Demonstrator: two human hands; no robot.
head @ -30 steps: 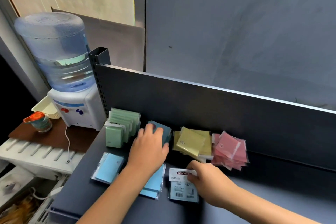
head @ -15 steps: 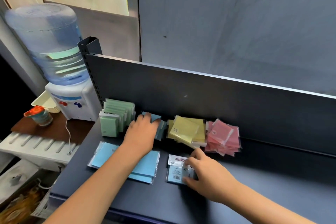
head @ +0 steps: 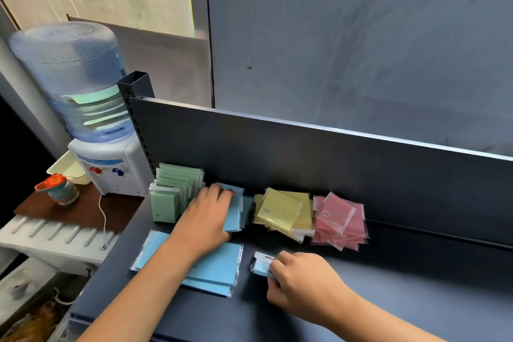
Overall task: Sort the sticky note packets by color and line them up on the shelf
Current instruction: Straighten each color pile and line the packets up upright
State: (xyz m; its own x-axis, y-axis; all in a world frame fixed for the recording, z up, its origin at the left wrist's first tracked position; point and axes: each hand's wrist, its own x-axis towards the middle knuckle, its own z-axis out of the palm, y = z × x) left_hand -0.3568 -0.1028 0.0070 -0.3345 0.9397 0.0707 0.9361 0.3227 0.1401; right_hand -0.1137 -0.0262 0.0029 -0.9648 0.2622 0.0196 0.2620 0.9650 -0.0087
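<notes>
- Since the earlier frame, right hand had curled tighter onto the small blue packet; packet sat more covered by the fingers, only its left end and white header strip showing.
- Left hand stayed on the standing blue packets at the back panel, fingers wrapped over their top edge, thumb at the lower front corner.
- Standing blue packets leaned back toward the panel, faces toward the camera, long axis roughly upright, between the green row and the yellow pile.
- Green packets stood on edge in a neat row at the shelf's far left, one behind the other, header of the front one up.
- Yellow packets lay in a loose leaning pile, top one rotated diamond-wise.
- Pink packets just right of yellow, messy fan, corners pointing different ways.
- Flat blue packets lay stacked on the shelf front left, long axis left-right, partly under the left forearm.
- Small blue packet lay flat in front of the yellow pile, header end pointing back-left.
- Water dispenser and a cup off the shelf's left end.
</notes>
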